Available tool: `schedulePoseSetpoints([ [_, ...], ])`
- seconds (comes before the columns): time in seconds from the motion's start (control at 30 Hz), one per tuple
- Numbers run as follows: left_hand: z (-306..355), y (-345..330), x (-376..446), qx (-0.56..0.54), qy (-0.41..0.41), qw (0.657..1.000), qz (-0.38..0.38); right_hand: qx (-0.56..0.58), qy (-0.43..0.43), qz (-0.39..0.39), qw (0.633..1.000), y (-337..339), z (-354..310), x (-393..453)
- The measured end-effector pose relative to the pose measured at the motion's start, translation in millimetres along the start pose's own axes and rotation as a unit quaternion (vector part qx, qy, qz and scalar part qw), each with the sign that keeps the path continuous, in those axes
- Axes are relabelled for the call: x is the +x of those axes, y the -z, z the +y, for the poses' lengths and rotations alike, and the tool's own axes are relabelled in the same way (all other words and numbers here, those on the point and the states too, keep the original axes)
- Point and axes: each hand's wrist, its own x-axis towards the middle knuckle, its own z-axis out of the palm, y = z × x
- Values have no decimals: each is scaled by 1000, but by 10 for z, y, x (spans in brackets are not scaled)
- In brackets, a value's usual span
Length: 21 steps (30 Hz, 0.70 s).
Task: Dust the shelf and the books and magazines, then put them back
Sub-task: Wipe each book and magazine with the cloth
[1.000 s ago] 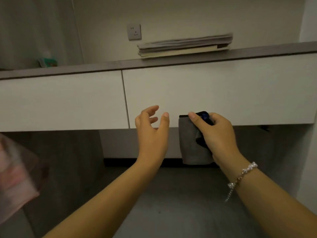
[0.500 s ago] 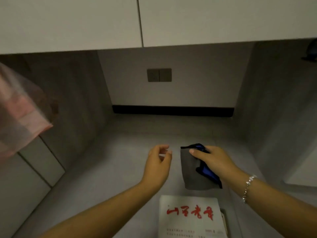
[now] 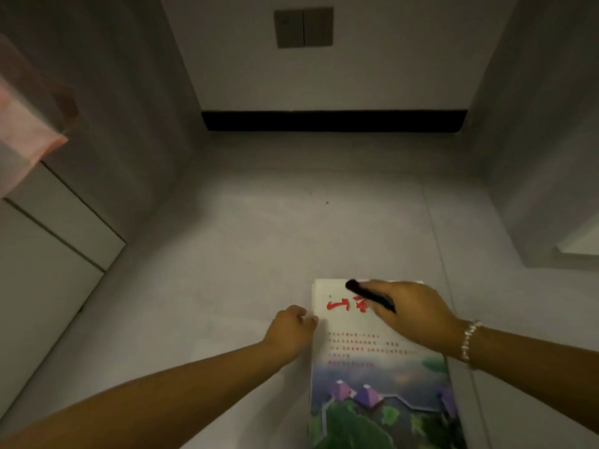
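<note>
A magazine (image 3: 379,361) with a white cover, red characters and a green landscape picture lies on the grey counter (image 3: 259,254) at the lower middle. My right hand (image 3: 411,312) lies flat on the magazine's top part, pressing a dark cloth (image 3: 369,294) onto the cover; only a dark edge of the cloth shows past the fingers. My left hand (image 3: 291,328) rests at the magazine's left edge, fingers curled against it. Whether more books lie under the magazine is hidden.
The counter sits in a recess with grey side walls and a white back wall bearing a grey switch plate (image 3: 303,27). A black strip (image 3: 334,120) runs along the back. White cabinet fronts (image 3: 48,254) stand at the left, with pink fabric (image 3: 22,124) hanging above them.
My view has tilted down from the upper cabinet and shelf to the counter. Both hands dropped onto the magazine; the right hand now presses the cloth on its cover and the left touches its edge.
</note>
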Motion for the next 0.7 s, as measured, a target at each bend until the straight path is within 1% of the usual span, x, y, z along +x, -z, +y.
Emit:
schedulePoseSetpoints([
  [0.07, -73, -63, -14, 11, 7, 1000, -16, -44, 55, -146, 987, -216, 14, -114],
  [0.1, -103, -94, -21, 15, 5, 1000, -20, -78, 62, -184, 978, -302, 22, -158],
  [0.13, -134, -123, -21, 14, 0, 1000, -21, -118, 62, -174, 976, -368, 40, -193],
  [0.2, -188, -167, -20, 13, -14, 1000, -17, -165, 62, -110, 978, -505, 76, -230],
  [0.27, -232, -193, -17, 35, -41, 999, -3, -178, 23, -83, 980, -644, 119, -259],
  [0.3, -252, -207, -13, 44, -53, 998, 5, -175, 7, -84, 981, -735, 139, -278],
  [0.4, -262, -241, -7, 28, -54, 997, 38, -183, 18, -50, 982, -963, 235, -315],
  [0.47, -236, -257, 18, -25, -28, 998, 58, -178, 37, -25, 983, -1026, 284, -326],
  [0.5, -222, -267, 32, -67, -14, 996, 52, -170, 41, -15, 984, -1025, 286, -326],
  [0.6, -153, -298, 43, -180, 52, 982, -21, -160, 63, -8, 985, -1012, 363, -291],
  [0.67, -118, -308, 75, -257, 106, 959, -55, -158, 82, -21, 984, -959, 466, -217],
  [0.7, -98, -307, 107, -294, 121, 946, -59, -158, 85, -28, 983, -923, 526, -156],
])
